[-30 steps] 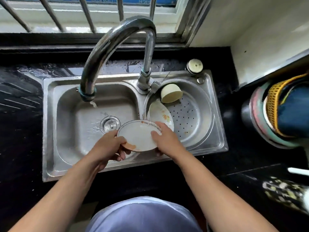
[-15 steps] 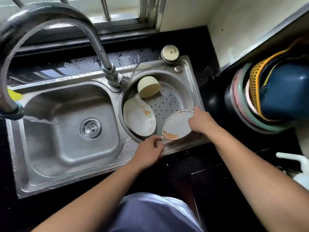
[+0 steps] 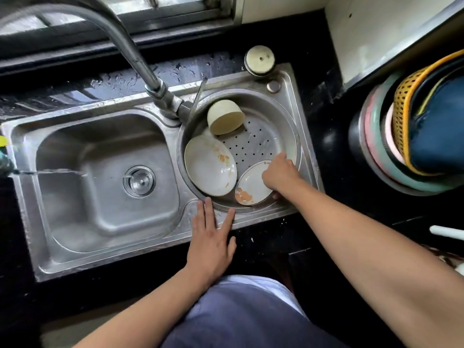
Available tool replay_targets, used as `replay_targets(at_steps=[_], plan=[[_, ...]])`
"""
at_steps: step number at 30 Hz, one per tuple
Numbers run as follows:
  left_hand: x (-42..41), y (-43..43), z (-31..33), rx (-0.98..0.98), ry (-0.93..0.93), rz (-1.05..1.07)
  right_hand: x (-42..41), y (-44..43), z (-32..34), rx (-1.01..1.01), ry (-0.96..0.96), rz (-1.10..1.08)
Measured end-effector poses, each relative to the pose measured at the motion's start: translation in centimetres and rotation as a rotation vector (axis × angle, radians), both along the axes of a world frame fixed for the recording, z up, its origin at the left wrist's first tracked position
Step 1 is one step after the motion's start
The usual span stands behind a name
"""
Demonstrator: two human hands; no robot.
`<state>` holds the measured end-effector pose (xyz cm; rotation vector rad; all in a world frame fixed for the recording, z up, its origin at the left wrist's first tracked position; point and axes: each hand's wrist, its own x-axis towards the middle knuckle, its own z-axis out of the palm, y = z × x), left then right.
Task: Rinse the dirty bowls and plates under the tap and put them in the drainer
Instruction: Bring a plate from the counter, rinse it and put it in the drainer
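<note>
1. Here, the stainless steel double sink point(image 3: 50, 268) is set in a black stone counter point(image 3: 326, 121). A thin stream of water point(image 3: 57, 171) runs into its left basin from the left edge.
2. The curved chrome tap point(image 3: 135, 56) stands between the two basins and arches up toward the left.
3. The round perforated steel drainer point(image 3: 253, 144) fills the right basin.
4. A stack of coloured plastic basins point(image 3: 376, 159) stands on the counter at the right, well apart from the sink.
5. The large white plate with orange flower print point(image 3: 209, 167) lies face up in the left half of the drainer. Its long axis goes from far-left to near-right.
6. The left hand point(image 3: 209, 243) lies flat, palm down, on the near rim of the sink. Its fingers are straight and a little spread, with the tips at the drainer's edge, and it holds nothing.
7. The right hand point(image 3: 280, 173) reaches into the drainer and grips the small plate, with its fingers curled over the right rim.
8. The small white round plate with orange stains point(image 3: 251, 187) is face up in the near-right part of the drainer. It tilts against the near wall and its left rim touches the large plate.
9. The cream bowl point(image 3: 224, 116) lies on its side at the far side of the drainer, with one round end toward the person.
10. The orange writing on the small plate's rim, beside the right hand, is too small to read.
</note>
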<state>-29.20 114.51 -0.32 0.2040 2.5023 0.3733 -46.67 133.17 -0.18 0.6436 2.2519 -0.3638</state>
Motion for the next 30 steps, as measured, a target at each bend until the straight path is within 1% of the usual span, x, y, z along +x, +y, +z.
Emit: replay_targets(at_steps=[3, 5, 7, 11, 16, 23, 30], plan=[[-0.2, 0.0, -0.3, -0.010, -0.044, -0.012, 0.5, -0.3, -0.4, 0.003, -0.065, -0.035], [-0.2, 0.0, -0.4, -0.012, -0.041, -0.015, 0.5, -0.6, -0.6, -0.021, -0.090, -0.008], [-0.3, 0.1, -0.4, -0.005, -0.023, -0.004, 0.7, -0.8, -0.8, -0.018, -0.116, 0.059], [-0.3, 0.0, -0.6, -0.020, -0.044, -0.013, 1.0, -1.1, -1.2, -0.023, -0.198, 0.189], [-0.3, 0.0, -0.5, -0.012, -0.054, -0.008, 1.5, -0.9, -1.7, -0.001, -0.240, 0.354], [-0.3, -0.1, -0.7, -0.019, -0.041, -0.008, 1.9, -1.5, -2.0, 0.099, -0.240, 0.571], [0.0, -0.2, -1.2, -0.035, -0.024, -0.011, 1.9, -2.0, -2.2, 0.099, -0.205, 0.601]])
